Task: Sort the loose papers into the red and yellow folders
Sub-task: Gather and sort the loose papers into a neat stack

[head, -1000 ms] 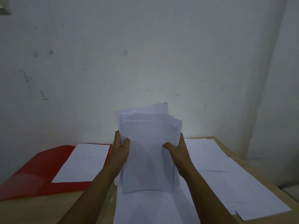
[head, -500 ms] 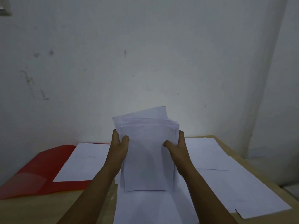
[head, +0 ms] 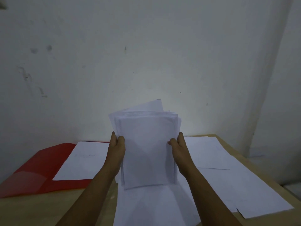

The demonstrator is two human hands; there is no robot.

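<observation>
Above the near middle of the table point(head: 40, 209), the left hand point(head: 116, 148) and the right hand point(head: 179, 150) each gripped a side edge of an upright stack of papers point(head: 146, 152), thumbs in front and fingers curled behind. The red folder point(head: 37, 168) lay open at the left edge with one sheet point(head: 83, 160) on it, and more sheets point(head: 211, 152) covered the right side; no yellow folder showed. The step seemed to be squaring the stack, and next would probably call for peeling off the front sheet.
</observation>
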